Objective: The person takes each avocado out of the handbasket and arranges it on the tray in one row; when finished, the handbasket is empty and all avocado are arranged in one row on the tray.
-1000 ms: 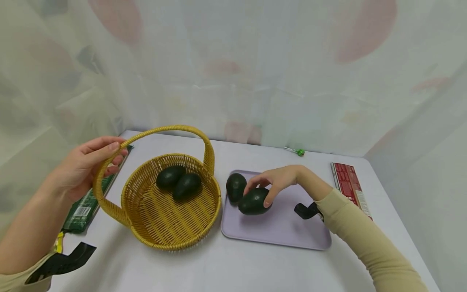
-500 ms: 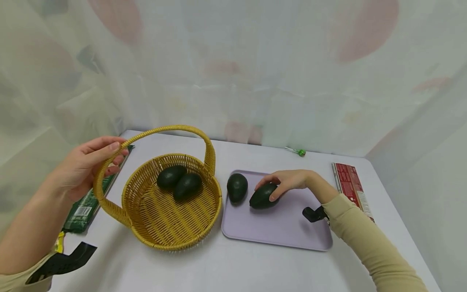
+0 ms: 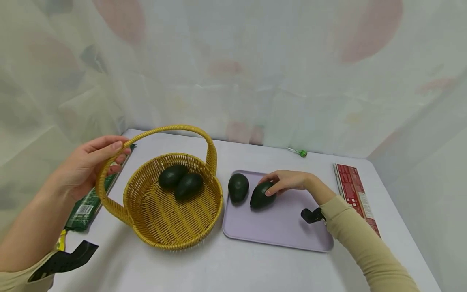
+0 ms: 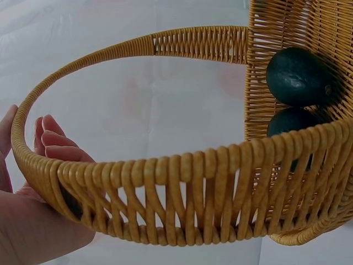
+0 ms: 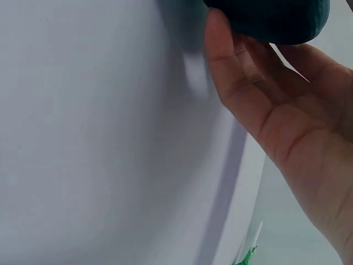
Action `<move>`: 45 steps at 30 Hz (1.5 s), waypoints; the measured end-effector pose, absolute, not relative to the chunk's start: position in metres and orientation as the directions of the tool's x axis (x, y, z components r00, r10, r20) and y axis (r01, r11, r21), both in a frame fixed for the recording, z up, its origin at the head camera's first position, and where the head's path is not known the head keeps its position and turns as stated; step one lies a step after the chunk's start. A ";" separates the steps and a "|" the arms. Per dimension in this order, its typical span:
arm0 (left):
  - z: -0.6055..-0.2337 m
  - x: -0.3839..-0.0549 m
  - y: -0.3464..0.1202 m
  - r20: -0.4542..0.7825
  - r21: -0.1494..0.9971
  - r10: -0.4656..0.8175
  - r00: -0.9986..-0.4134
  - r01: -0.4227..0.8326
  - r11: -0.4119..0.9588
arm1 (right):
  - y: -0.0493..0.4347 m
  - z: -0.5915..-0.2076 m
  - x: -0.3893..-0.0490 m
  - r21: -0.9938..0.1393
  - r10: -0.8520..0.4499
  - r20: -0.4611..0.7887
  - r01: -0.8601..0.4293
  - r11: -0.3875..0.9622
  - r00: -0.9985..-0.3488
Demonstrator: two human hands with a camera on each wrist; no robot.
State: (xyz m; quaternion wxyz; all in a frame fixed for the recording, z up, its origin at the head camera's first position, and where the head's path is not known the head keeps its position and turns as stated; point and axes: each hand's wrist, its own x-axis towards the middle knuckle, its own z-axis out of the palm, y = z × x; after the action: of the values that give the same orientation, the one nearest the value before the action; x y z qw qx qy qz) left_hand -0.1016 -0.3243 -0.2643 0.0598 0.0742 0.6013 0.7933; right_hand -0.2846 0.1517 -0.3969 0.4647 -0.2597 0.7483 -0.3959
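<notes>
My left hand (image 3: pixel 85 166) holds the arched handle (image 3: pixel 171 128) of a yellow wicker basket (image 3: pixel 171 223), its thumb on the near side in the head view. Two dark green avocados (image 3: pixel 173 177) lie together toward the back of that basket; the left wrist view shows them past the handle, one avocado (image 4: pixel 298 76) partly covering the other. On the lilac tray (image 3: pixel 270 229) to the right, my right hand (image 3: pixel 292 181) grips an avocado (image 3: pixel 260 198) between thumb and fingers, low over the tray. Another avocado (image 3: pixel 238 188) lies just left of it, near the tray's left rim.
A green packet (image 3: pixel 82 213) lies behind the left forearm, with a bit of yellow wrapper (image 3: pixel 61 240) near it. To the right of the tray is a red packet (image 3: pixel 354 186). A green lollipop (image 3: pixel 303 153) lies toward the table's back edge, before a hanging curtain (image 3: pixel 233 81).
The right hand has carried its avocado rightward and away from the other one on the tray, turning it more upright in the head view. The left hand and basket have hardly moved.
</notes>
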 end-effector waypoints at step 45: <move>-0.264 -0.101 -0.323 0.040 0.959 0.197 -0.980 -0.018 -0.282 | 0.150 -0.405 -0.288 -0.862 -0.763 -0.351 -0.132 0.490 -0.542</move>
State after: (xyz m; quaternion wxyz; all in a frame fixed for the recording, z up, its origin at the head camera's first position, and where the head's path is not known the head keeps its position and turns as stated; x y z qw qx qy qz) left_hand -0.1007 -0.3231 -0.2639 0.0672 0.0751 0.5955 0.7970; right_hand -0.2880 0.1503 -0.4051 0.3811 -0.2890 0.7744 -0.4142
